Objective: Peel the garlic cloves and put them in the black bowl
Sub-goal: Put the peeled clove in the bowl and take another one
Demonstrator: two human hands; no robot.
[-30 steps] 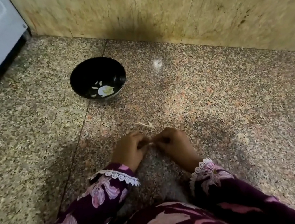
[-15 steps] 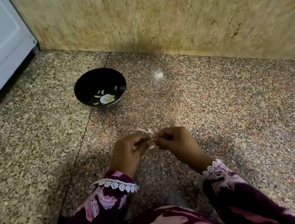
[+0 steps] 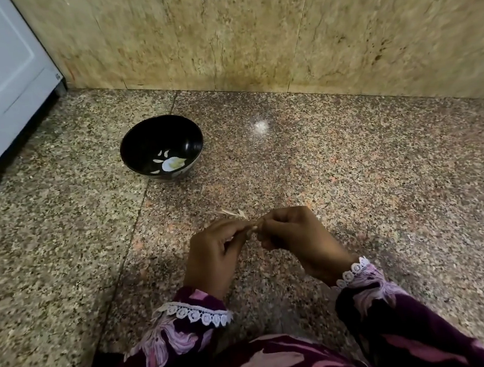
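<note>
Garlic clove (image 3: 252,229), apparently | pinched by both hands' curled fingers (image 3: 235,234) | black bowl (image 3: 162,148) apart

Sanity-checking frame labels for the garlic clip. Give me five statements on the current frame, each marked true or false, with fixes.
1. Both hands, left hand and right hand, pinch one clove between them. True.
2. The bowl lies tipped on its side. False: it stands upright on the floor.
3. The bowl is to the right of the hands. False: it sits beyond them, to the left.
4. Loose peel lies on the floor just beyond the hands. True.
5. The hands are over the bowl. False: they are nearer the person, apart from it.
</note>
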